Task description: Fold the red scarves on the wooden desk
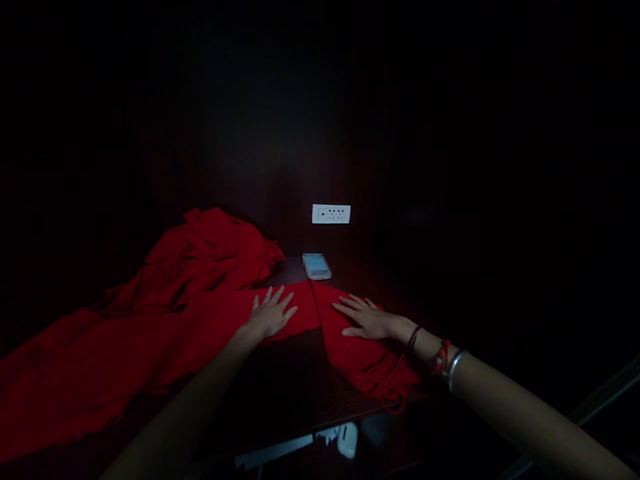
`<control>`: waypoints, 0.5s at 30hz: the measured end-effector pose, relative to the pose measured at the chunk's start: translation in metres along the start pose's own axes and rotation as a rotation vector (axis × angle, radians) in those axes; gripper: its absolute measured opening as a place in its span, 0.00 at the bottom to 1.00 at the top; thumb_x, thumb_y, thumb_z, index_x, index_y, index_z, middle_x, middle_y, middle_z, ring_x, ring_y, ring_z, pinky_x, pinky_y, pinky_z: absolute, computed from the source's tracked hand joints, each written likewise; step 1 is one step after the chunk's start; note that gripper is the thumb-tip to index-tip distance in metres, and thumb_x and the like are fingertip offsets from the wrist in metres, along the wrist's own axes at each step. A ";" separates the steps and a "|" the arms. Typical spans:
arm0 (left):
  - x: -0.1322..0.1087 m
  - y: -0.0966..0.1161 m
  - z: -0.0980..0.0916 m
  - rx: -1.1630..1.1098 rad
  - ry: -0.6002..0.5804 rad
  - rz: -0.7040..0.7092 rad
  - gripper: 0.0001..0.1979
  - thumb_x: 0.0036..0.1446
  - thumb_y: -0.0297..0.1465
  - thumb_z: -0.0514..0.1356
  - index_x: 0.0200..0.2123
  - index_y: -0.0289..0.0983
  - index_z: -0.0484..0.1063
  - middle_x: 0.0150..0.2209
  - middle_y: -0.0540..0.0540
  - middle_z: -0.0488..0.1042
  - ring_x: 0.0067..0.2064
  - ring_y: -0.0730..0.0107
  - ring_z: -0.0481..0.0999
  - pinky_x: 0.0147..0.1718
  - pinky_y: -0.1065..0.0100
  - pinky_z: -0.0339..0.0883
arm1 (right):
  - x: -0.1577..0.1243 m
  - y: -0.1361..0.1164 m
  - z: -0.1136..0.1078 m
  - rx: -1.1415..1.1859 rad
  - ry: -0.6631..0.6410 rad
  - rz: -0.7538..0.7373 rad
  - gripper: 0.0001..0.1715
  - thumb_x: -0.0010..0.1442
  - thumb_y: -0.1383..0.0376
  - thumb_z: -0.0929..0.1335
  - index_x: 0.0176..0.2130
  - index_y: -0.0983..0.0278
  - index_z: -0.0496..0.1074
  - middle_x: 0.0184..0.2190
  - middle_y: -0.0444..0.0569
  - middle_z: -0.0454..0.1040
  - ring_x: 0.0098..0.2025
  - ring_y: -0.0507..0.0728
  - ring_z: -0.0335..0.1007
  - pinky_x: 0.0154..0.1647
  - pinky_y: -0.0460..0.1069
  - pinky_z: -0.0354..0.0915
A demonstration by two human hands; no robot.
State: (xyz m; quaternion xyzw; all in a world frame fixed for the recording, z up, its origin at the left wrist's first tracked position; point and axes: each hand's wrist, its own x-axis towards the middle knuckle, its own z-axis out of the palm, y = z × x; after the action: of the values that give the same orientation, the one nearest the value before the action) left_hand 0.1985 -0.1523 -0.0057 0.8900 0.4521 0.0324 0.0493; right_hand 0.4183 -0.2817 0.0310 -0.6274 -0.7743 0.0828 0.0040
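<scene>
A long red scarf [200, 333] with a fringed end lies across a dark wooden surface, its right part folded over at an angle. My left hand [271, 315] rests flat on the scarf, left of the fold, fingers spread. On the folded part lies my right hand [364, 319], palm down with the fingers stretched out. The fringe [387, 383] hangs near the front edge below my right hand. A crumpled heap of the same red cloth [215, 250] sits at the back left. Neither hand grips anything.
Behind the scarf lies a pale blue, blurred flat object [316, 265]. A white socket panel [331, 214] is on the dark back wall. Below the surface's front edge are a white rounded case [347, 440] and a pale strip [280, 451]. Much of the surroundings is too dark to make out.
</scene>
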 end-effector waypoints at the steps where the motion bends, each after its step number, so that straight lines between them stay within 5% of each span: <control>1: 0.000 -0.001 0.000 -0.006 -0.023 -0.025 0.29 0.51 0.49 0.36 0.56 0.45 0.44 0.59 0.48 0.38 0.58 0.51 0.35 0.49 0.45 0.35 | -0.001 0.002 0.007 0.007 -0.038 0.041 0.38 0.51 0.45 0.54 0.57 0.56 0.41 0.59 0.49 0.36 0.58 0.64 0.27 0.53 0.64 0.34; 5: 0.003 0.001 0.002 -0.025 -0.064 -0.055 0.30 0.50 0.50 0.36 0.56 0.47 0.41 0.59 0.49 0.38 0.57 0.49 0.36 0.49 0.43 0.35 | 0.006 -0.011 0.030 0.042 -0.037 0.208 0.39 0.51 0.42 0.47 0.57 0.54 0.36 0.59 0.48 0.29 0.58 0.65 0.20 0.52 0.65 0.28; 9: 0.002 0.003 -0.002 -0.009 -0.080 -0.039 0.30 0.51 0.49 0.37 0.56 0.47 0.42 0.59 0.49 0.39 0.58 0.50 0.36 0.49 0.44 0.35 | 0.015 -0.027 0.029 0.037 -0.057 0.362 0.41 0.50 0.41 0.46 0.57 0.56 0.34 0.59 0.50 0.29 0.57 0.69 0.21 0.51 0.67 0.30; 12: -0.003 -0.001 -0.007 0.009 -0.082 -0.044 0.30 0.51 0.49 0.37 0.56 0.44 0.43 0.59 0.46 0.39 0.58 0.51 0.37 0.50 0.46 0.35 | 0.018 -0.025 0.012 -0.011 -0.115 0.320 0.39 0.51 0.44 0.51 0.57 0.56 0.39 0.59 0.53 0.38 0.57 0.70 0.33 0.50 0.67 0.39; 15: -0.006 -0.005 -0.011 0.029 -0.059 -0.094 0.31 0.50 0.49 0.38 0.56 0.44 0.44 0.59 0.45 0.37 0.58 0.50 0.35 0.50 0.45 0.34 | 0.022 -0.017 -0.008 -0.117 0.008 0.130 0.30 0.55 0.55 0.56 0.56 0.55 0.46 0.55 0.54 0.50 0.53 0.64 0.50 0.48 0.59 0.51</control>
State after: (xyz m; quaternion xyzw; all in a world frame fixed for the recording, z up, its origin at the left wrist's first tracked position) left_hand 0.1894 -0.1537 0.0047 0.8690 0.4922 -0.0025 0.0512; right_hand 0.3980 -0.2626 0.0394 -0.6758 -0.7354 0.0351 -0.0352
